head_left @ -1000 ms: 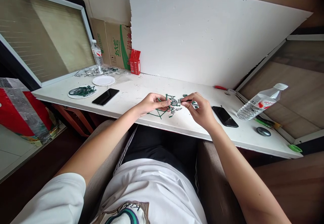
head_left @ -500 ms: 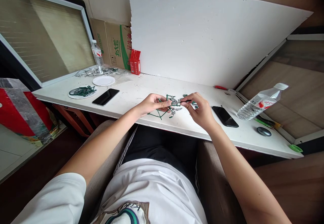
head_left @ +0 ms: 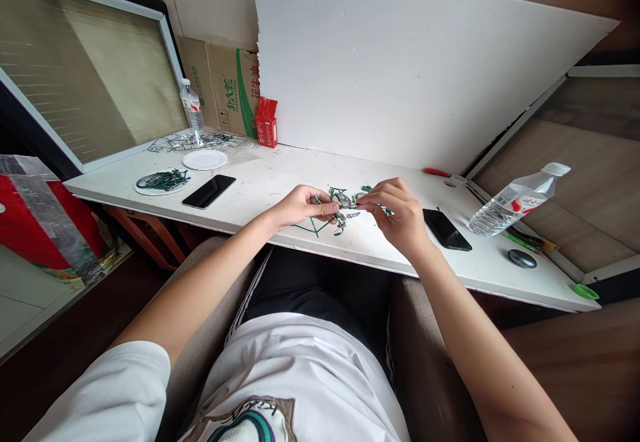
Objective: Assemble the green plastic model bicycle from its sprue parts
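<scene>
My left hand (head_left: 306,206) is closed, thumb over fingers, on a green and silver model bicycle (head_left: 313,227). Its thin green tubes stick out below and beside that hand, and a round silver piece shows between the two hands. My right hand (head_left: 395,210) pinches at the right end of the model. Whatever lies between these fingertips is mostly hidden. Small green and silver parts (head_left: 367,189) lie on the table just behind my right hand.
At left are a plate of green parts (head_left: 163,181), a white plate (head_left: 205,159), a phone (head_left: 209,191) and plastic sprues (head_left: 220,139) beside a bottle (head_left: 192,110). Another phone (head_left: 447,230), a tilted bottle (head_left: 520,201) and a dark round object (head_left: 521,259) are at right.
My right hand has turned, its fingers now lying over the right end of the model. The dark stick seen in it earlier is hidden. My left hand keeps its place.
</scene>
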The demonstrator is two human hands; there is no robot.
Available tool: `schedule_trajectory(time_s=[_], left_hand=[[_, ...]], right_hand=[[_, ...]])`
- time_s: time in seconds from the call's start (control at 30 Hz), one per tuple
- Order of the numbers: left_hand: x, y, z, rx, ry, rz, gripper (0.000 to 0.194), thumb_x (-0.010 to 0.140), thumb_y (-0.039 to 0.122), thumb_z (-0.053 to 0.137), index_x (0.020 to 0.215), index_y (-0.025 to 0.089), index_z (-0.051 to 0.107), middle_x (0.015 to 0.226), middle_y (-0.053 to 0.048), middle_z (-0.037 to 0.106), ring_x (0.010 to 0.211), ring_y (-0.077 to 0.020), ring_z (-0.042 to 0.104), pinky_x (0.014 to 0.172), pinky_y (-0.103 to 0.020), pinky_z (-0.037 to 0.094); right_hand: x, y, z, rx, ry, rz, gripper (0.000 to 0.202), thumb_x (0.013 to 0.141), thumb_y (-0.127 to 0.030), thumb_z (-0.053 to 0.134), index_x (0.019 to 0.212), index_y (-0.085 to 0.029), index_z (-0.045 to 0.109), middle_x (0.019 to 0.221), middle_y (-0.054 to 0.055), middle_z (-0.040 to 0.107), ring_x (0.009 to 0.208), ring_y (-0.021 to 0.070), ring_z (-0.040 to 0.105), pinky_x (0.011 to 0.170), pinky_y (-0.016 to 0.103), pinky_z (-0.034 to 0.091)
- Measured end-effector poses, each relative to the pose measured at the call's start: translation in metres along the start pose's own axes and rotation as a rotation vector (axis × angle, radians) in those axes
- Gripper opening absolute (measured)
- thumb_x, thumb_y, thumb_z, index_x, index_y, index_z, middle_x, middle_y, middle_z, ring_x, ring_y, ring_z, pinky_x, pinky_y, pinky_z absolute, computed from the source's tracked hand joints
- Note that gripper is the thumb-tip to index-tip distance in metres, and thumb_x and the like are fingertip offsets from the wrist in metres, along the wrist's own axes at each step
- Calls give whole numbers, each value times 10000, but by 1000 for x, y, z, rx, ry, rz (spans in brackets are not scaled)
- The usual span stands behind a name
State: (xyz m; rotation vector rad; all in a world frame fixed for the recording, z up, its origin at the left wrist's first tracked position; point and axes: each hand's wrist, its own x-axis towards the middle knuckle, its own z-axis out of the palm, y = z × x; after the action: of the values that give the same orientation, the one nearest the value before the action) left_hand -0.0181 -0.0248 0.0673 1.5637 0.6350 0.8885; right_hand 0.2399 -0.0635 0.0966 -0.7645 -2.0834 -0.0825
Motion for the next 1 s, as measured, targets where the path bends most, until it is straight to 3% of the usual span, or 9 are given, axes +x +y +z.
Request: schedule_trajectory(time_s=[0.2,0.37,0.8,1.0], left_hand=[[1,0,0,-24,26,5,569,698,489,972,1082,96,825,967,-143,820,874,-248,792,923,-421,621],[0,3,1,91,48,66,535,668,453,989,1049,111,836,927,-125,825,885,-254,787,906,-394,603],[1,2,1,239,148,104,458,656,407,979,981,110,852,956,-141,830,871,-266,781,807,-356,604],[1,3,2,263,144,104,445,659,405,978,977,119,855,926,-131,829,872,-269,781,792,-351,604]], right_hand=[[3,-4,-7,-110,-57,-65,207,1054,-378,611,1039,-329,812,879,79,760,955,311,641,855,523,518],[4,-15,-14,-225,-131,-120,231,1077,-356,571,1116,-328,797,917,81,772,991,310,653,834,499,471],[3,-29,-13,-342,-289,-81,336,1119,-400,489,1050,-259,787,859,84,760,747,243,673,713,404,466],[0,-28,-11,-292,-280,-15,341,1117,-441,484,1054,-276,776,903,76,785,741,240,695,696,380,472]])
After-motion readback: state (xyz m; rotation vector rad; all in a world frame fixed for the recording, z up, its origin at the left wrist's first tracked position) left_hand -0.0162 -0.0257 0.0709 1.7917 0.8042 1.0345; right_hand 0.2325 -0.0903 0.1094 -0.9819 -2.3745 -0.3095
